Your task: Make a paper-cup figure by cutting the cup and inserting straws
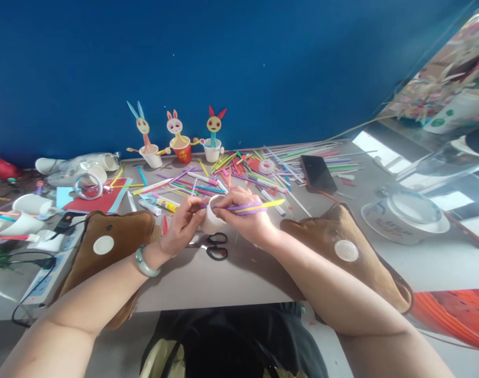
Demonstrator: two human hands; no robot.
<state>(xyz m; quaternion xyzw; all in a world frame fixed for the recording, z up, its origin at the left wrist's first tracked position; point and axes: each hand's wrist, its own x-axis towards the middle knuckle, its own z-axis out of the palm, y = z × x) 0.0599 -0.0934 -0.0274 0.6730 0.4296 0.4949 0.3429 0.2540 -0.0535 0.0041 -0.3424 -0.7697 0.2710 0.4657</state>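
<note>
A small white paper cup [213, 222] is held between my two hands above the table. My left hand [184, 221], with a green bangle at the wrist, pinches the cup's left side near the rim. A bit of purple shows at its fingertips. My right hand [249, 216] is closed at the cup's right side, thumb against the wall. From its fingers a purple straw [252, 209] with a yellow length beside it points right; whether these are straws or paper strips I cannot tell for sure. Black-handled scissors [216, 254] lie just below the cup.
Three rabbit-faced cup figures [183, 152] stand against the blue wall [239, 63]. Several coloured straws and markers [168, 203] are scattered behind my hands. Brown cushions [117, 236] flank both forearms. A phone [318, 174] and a lidded bowl [406, 218] lie right; a power strip [54, 268] lies left.
</note>
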